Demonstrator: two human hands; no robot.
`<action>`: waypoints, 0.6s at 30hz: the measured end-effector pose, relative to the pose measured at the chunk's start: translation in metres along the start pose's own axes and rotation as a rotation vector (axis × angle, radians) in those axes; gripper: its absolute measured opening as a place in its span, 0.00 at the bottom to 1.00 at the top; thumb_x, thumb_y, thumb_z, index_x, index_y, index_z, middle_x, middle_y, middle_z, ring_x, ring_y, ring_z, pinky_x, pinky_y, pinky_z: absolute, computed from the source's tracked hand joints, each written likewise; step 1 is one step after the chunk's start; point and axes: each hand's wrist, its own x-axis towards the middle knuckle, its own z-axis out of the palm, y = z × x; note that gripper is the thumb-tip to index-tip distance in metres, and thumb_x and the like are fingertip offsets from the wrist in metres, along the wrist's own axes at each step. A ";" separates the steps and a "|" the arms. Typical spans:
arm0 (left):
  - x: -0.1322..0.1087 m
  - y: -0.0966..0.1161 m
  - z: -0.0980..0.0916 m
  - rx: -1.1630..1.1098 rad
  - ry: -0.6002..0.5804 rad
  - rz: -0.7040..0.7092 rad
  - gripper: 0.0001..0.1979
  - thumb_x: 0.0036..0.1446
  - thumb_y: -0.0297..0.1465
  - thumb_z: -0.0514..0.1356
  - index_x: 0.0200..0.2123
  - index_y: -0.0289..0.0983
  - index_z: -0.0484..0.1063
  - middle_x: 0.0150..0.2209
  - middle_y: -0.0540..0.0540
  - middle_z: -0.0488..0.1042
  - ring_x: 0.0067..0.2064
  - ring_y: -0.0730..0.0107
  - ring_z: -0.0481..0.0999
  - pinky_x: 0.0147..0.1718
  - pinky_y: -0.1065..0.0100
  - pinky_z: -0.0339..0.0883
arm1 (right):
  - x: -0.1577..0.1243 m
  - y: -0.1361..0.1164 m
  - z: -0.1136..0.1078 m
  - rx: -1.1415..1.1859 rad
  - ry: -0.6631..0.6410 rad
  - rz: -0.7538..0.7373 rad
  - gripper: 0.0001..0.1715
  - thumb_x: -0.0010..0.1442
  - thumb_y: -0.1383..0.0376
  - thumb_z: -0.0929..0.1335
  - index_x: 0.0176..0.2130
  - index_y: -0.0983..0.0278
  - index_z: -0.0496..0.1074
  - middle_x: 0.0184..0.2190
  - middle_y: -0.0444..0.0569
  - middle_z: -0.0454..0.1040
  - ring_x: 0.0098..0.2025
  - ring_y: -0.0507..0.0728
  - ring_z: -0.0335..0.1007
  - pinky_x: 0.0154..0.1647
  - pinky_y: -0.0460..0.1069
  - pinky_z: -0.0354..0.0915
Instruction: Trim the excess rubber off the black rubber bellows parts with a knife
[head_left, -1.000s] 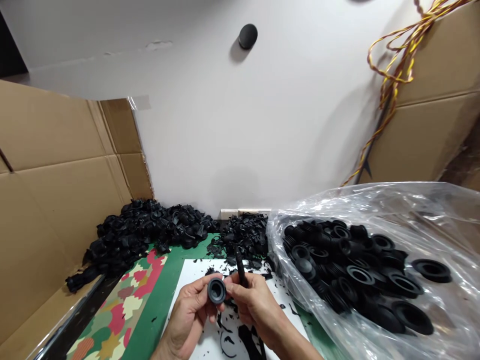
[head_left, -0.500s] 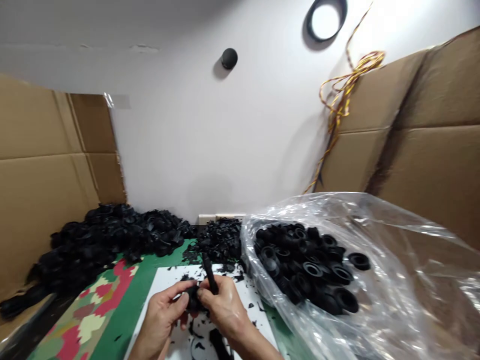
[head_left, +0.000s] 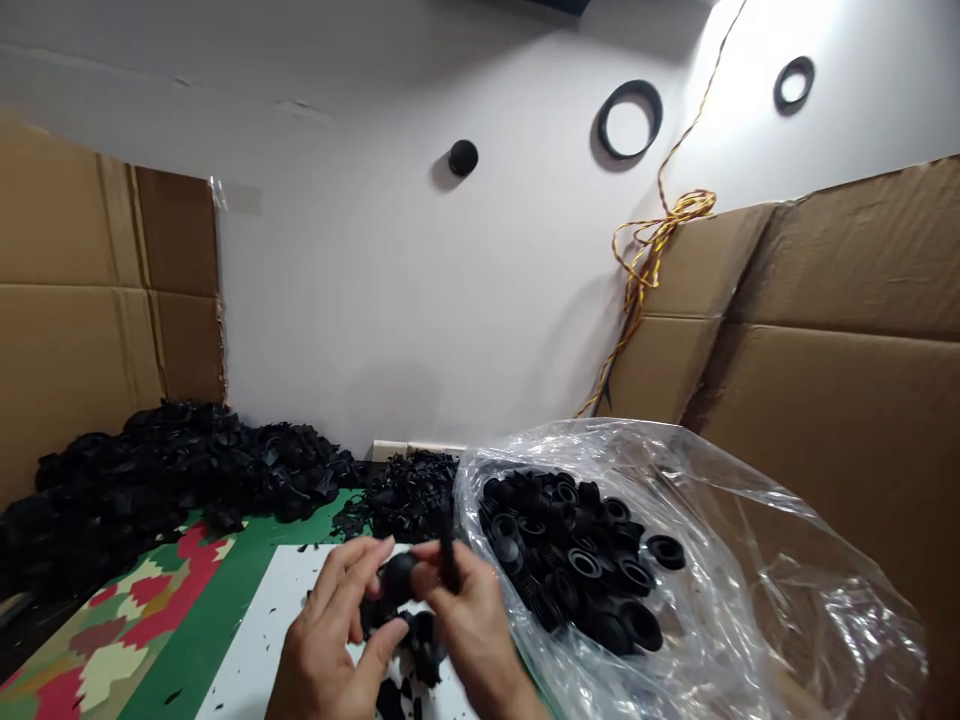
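Observation:
My left hand (head_left: 337, 625) is curled at the left side of a round, domed black rubber part (head_left: 399, 578), fingertips on it and thumb lower down. My right hand (head_left: 476, 620) grips a slim black pen-like tool (head_left: 448, 555), held upright, its tip hidden. Its thumb and forefinger press on the right side of the rubber part. Below the hands, more black rubber pieces (head_left: 426, 645) lie on a white board (head_left: 251, 640) among dark scraps.
A clear plastic bag (head_left: 720, 600) at right holds several ribbed black rubber parts (head_left: 585, 562). Black scraps (head_left: 247, 465) heap up at back left, with finer shavings (head_left: 412, 490) beside them. Cardboard walls (head_left: 67, 240) (head_left: 840, 430) flank the green table surface (head_left: 195, 620).
My view has shifted right and tipped slightly up. The rubber part now shows its smooth dome between my hands, and my left thumb has come away from my fingertips.

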 end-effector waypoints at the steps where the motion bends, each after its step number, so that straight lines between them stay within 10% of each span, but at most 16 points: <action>1: 0.003 0.005 -0.001 -0.061 0.023 -0.080 0.22 0.49 0.26 0.61 0.50 0.44 0.72 0.49 0.44 0.73 0.35 0.64 0.77 0.23 0.72 0.70 | 0.004 -0.007 -0.014 -0.106 0.071 -0.051 0.17 0.50 0.55 0.68 0.33 0.66 0.74 0.27 0.49 0.77 0.30 0.57 0.71 0.31 0.49 0.66; 4: 0.013 0.013 -0.007 -0.160 0.048 -0.319 0.16 0.46 0.28 0.64 0.42 0.41 0.77 0.44 0.44 0.74 0.31 0.66 0.75 0.21 0.72 0.66 | 0.024 -0.024 -0.060 -0.701 0.390 -0.196 0.22 0.56 0.53 0.64 0.42 0.66 0.74 0.34 0.54 0.78 0.35 0.61 0.73 0.35 0.52 0.65; 8: 0.016 0.011 -0.006 -0.113 -0.153 -0.438 0.06 0.46 0.27 0.61 0.29 0.40 0.78 0.30 0.47 0.77 0.31 0.62 0.74 0.32 0.66 0.66 | 0.056 -0.024 -0.103 -0.864 0.363 -0.133 0.15 0.53 0.56 0.68 0.36 0.62 0.78 0.32 0.55 0.79 0.35 0.64 0.73 0.33 0.52 0.62; 12: 0.010 0.016 0.009 0.038 -0.456 -0.370 0.10 0.47 0.23 0.58 0.26 0.40 0.79 0.28 0.47 0.76 0.32 0.61 0.73 0.33 0.65 0.61 | 0.066 -0.013 -0.112 -0.935 0.266 -0.094 0.09 0.49 0.57 0.71 0.29 0.58 0.79 0.26 0.51 0.79 0.31 0.62 0.73 0.30 0.51 0.60; 18: 0.000 0.031 0.044 0.066 -0.478 -0.414 0.05 0.41 0.23 0.65 0.24 0.38 0.74 0.28 0.45 0.71 0.34 0.56 0.71 0.35 0.62 0.57 | 0.054 -0.028 -0.100 -0.924 0.320 -0.095 0.12 0.50 0.62 0.68 0.33 0.63 0.79 0.34 0.57 0.78 0.35 0.66 0.72 0.32 0.53 0.59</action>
